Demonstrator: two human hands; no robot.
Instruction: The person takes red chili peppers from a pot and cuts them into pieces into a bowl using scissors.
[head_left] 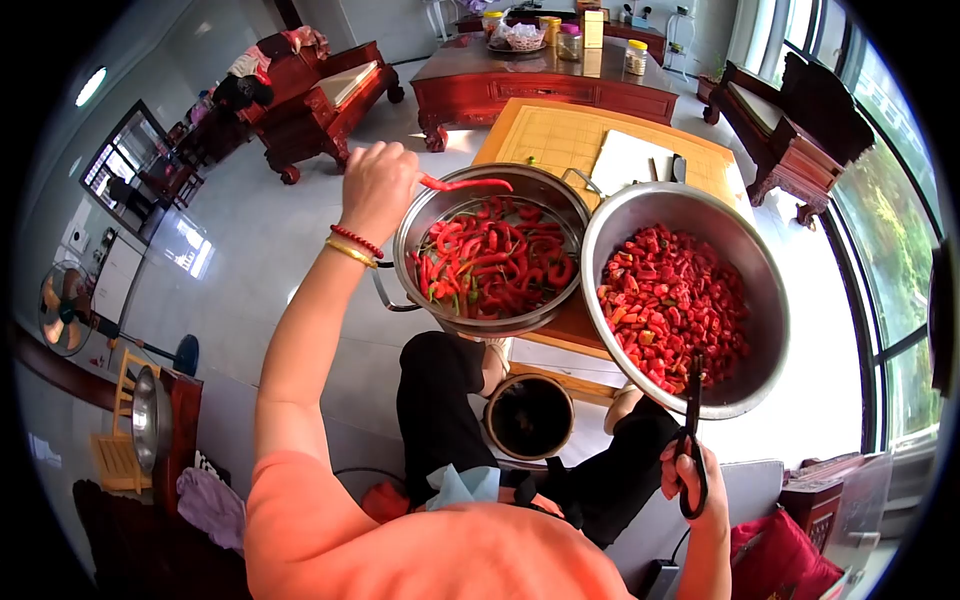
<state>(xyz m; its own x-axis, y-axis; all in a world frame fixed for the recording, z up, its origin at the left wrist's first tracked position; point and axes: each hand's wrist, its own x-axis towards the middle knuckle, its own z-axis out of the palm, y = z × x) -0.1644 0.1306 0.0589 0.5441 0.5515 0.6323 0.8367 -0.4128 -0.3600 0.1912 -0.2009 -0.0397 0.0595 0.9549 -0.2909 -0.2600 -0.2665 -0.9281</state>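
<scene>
Pinched by its end in my left hand [382,188], a long red chili pepper [468,184] stretches right over the rim of a steel pot [412,222]. Whole red chilies [490,255], some with green stems, fill the pot. My right hand [690,480] is wrapped round the black handles of a pair of scissors [693,405]. Their blades point up over the near side of a wide metal basin [755,300]. Inside that basin lies a heap of cut red chili pieces [675,300].
Pot and basin stand on a wooden table [540,125] with a white board [630,160] and a knife [679,168] behind them. A dark-filled bucket [530,418] sits on the floor between my legs. Farther off are a low red-brown table [545,90] with jars and carved wooden seats [325,105].
</scene>
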